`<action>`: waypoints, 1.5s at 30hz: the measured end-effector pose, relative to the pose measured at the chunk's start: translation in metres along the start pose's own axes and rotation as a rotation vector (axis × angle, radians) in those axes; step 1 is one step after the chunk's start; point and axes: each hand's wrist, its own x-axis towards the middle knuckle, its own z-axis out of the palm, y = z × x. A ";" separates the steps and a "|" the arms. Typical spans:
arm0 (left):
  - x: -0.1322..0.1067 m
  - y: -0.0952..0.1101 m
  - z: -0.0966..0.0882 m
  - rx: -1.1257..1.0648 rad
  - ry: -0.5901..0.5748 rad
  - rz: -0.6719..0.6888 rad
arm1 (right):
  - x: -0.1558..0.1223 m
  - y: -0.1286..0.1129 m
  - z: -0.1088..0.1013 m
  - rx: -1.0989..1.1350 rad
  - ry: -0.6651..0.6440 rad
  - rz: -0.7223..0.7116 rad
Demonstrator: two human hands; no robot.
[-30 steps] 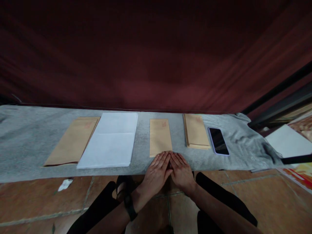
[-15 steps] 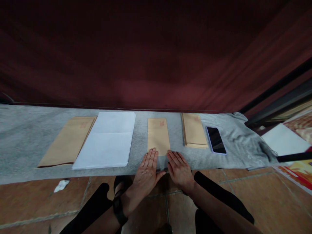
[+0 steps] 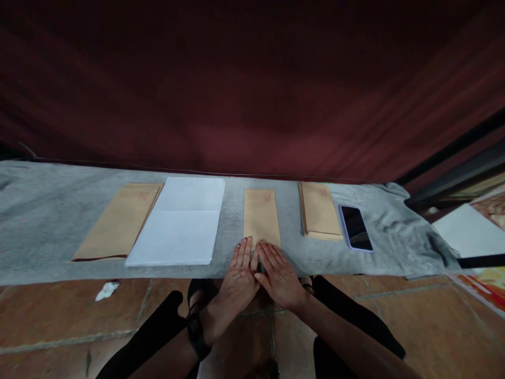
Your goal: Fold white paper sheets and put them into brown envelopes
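My left hand (image 3: 238, 276) and my right hand (image 3: 276, 273) lie flat side by side on the grey cloth (image 3: 47, 221), fingers stretched out and touching the near end of a narrow brown envelope (image 3: 261, 216). Neither hand holds anything. A black band sits on my left wrist. To the right of that envelope lies a small stack of brown envelopes (image 3: 319, 210), and beside it a dark phone (image 3: 355, 227).
A white sheet of paper (image 3: 181, 221) and a large brown envelope (image 3: 120, 221) lie on the cloth to the left. A dark red curtain hangs behind. Tiled floor with a white scrap (image 3: 107, 289) lies below; white board and black bars stand at right.
My hands, together at first, spread apart half a second ago and have come back together at the narrow envelope's near end, a little further left.
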 end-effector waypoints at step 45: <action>0.017 0.006 0.002 -0.174 -0.067 0.131 | 0.152 0.140 0.009 -0.131 -0.114 0.089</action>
